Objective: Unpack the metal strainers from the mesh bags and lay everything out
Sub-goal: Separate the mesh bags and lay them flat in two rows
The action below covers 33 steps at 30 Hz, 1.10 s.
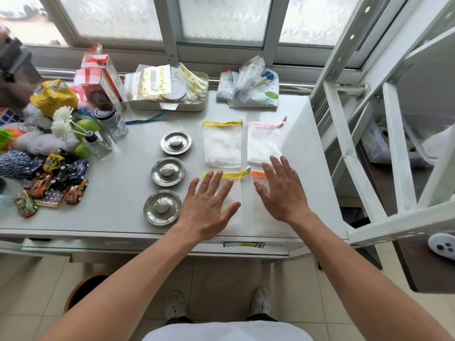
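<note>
Strainers lie in a column on the tabletop (118, 212), far (176, 143), middle (168, 171), near (162, 207). At their three o'clock I see four mesh bags; my left hand (209, 207) and right hand (280, 190) rest spread flat on the yellow-trimmed bag (234, 190) and the orange-trimmed bag (258, 174).

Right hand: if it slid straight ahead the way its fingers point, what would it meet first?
Probably the pink-trimmed mesh bag: the right hand lies flat on the orange-trimmed bag, fingertips already at the pink one's near edge. Depth is uncertain.
</note>
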### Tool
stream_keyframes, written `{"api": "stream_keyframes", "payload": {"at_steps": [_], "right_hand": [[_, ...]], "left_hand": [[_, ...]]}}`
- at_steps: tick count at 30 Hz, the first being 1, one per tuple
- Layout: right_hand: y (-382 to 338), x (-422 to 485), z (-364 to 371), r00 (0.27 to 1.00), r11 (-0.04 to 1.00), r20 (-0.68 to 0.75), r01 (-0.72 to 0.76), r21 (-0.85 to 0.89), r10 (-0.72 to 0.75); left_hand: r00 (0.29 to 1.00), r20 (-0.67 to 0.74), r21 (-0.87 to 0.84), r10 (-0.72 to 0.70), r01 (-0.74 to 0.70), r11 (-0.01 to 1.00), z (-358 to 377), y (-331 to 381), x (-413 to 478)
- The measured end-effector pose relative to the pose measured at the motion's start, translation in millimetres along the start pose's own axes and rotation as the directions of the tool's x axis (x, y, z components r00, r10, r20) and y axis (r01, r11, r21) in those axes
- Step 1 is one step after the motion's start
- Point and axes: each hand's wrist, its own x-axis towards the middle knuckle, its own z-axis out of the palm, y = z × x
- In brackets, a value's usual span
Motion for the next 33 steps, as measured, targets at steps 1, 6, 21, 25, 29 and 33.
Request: {"api": "stream_keyframes", "payload": {"at_steps": [1,6,21,25,29,33], "right_hand": [[2,10,-3,1.000,1.000,0.023,-0.016,-0.017,0.016],[11,35,-7,0.985,0.992,0.174,0.003,-0.122,0.018],[17,30,-7,0.990,0.999,0.138,-0.015,-0.043,0.020],[16,28,-3,0.992,0.999,0.122,-0.014,-0.037,0.018],[14,26,-2,0.994,0.999,0.109,-0.019,-0.028,0.022],[12,23,-4,0.998,1.000,0.065,-0.008,-0.028,0.010]], "left_hand": [[1.000,-0.006,-0.010,0.007,-0.007,1.000,-2,2,0],[1.000,0.000,-0.010,-0.004,0.004,1.000,-3,5,1],[0.978,0.002,0.143,0.209,-0.208,0.968,-2,-22,-15],[0.987,0.010,0.172,0.163,-0.163,0.972,2,-21,-13],[0.991,-0.041,0.164,0.130,-0.122,0.979,1,-16,-8],[0.963,-0.096,0.156,0.251,-0.235,0.959,2,-12,-11]]}}
